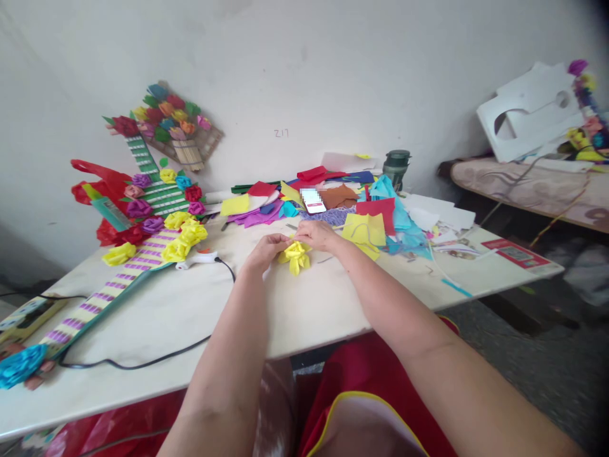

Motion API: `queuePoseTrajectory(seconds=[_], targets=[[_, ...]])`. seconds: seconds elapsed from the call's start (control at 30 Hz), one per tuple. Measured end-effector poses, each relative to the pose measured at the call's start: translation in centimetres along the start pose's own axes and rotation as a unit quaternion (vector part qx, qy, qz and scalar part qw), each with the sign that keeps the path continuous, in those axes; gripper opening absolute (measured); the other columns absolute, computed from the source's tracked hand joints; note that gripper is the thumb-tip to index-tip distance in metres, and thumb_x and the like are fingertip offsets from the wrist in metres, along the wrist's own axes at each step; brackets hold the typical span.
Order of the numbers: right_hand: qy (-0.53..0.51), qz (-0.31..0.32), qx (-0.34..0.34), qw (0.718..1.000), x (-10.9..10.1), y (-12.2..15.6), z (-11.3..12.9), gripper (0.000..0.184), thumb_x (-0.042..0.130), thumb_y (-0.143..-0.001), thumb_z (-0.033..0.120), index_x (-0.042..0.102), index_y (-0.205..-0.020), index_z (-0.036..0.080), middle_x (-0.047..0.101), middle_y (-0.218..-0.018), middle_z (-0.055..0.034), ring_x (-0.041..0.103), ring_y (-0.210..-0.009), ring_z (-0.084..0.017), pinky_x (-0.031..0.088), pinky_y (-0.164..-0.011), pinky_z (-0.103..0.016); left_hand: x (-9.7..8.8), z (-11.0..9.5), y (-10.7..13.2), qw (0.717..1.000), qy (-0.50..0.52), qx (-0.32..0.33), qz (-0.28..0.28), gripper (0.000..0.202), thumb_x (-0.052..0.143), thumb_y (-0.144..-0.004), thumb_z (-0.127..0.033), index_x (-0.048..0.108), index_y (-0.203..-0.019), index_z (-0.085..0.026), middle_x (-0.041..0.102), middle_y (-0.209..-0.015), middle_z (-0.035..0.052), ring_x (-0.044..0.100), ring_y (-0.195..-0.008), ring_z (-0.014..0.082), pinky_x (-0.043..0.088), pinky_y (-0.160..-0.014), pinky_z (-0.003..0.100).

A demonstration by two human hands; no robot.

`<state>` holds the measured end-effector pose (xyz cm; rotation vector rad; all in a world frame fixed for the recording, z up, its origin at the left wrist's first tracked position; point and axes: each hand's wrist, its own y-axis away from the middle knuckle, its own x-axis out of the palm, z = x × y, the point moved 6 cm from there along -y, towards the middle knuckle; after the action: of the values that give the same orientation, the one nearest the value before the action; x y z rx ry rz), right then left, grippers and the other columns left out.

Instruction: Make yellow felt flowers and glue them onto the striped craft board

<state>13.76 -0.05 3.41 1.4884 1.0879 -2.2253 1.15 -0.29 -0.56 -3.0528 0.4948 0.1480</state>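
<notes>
A yellow crepe paper flower [295, 257] hangs between my two hands over the middle of the white table, its petals towards me. My left hand [267, 251] is closed, pinching the flower at its left back edge. From the right, my right hand [316, 235] is closed too, its fingers bunched at the flower's back next to the left fingertips. What lies right between the fingertips is too small to make out. Just beyond the right hand lie yellow paper squares [364, 230] and a red paper sheet [383, 212]. Several finished yellow flowers [183, 238] sit to the left.
A striped, flower-trimmed craft piece [114, 289] runs along the table's left side. Near it lies a white glue gun [198, 259] with a black cord. Coloured paper, a phone [313, 201] and a dark green bottle [396, 166] stand at the back. A padded bench [523, 190] is at right.
</notes>
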Motion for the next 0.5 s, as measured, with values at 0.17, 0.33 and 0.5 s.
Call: queuePoseTrajectory(seconds=[0.17,0.33,0.5], targets=[[0.004,0.010,-0.003,1.000,0.2,0.0,-0.1,0.027,0.046,-0.082,0.032,0.070,-0.085,0.021,0.060,-0.085,-0.0023,0.049,-0.072,-0.011,0.029,-0.058,-0.023,0.0,0.3,-0.1,1.000,0.008,-0.011,0.004,0.029,0.072,-0.054,-0.035,0.060,-0.068,-0.013,0.055,-0.055,-0.0018,0.046,-0.048,0.0070,0.033,-0.049,0.020],[-0.010,0.011,-0.009,1.000,0.4,-0.1,-0.4,0.024,0.048,-0.081,0.028,0.069,-0.089,0.021,0.061,-0.086,-0.0027,0.051,-0.075,-0.012,0.030,-0.059,-0.023,-0.3,0.9,-0.4,1.000,0.015,-0.014,0.003,0.030,0.072,-0.055,-0.037,0.061,-0.069,-0.012,0.057,-0.058,-0.0003,0.048,-0.050,0.0077,0.034,-0.050,0.021],[-0.009,0.012,-0.002,1.000,0.3,-0.2,-0.4,0.023,0.049,-0.080,0.028,0.070,-0.090,0.022,0.061,-0.086,-0.0027,0.051,-0.074,-0.012,0.031,-0.060,-0.023,-0.4,1.0,-0.4,1.000,0.015,-0.021,0.012,0.031,0.071,-0.056,-0.040,0.061,-0.066,-0.012,0.056,-0.056,0.0000,0.046,-0.048,0.0076,0.032,-0.048,0.021]])
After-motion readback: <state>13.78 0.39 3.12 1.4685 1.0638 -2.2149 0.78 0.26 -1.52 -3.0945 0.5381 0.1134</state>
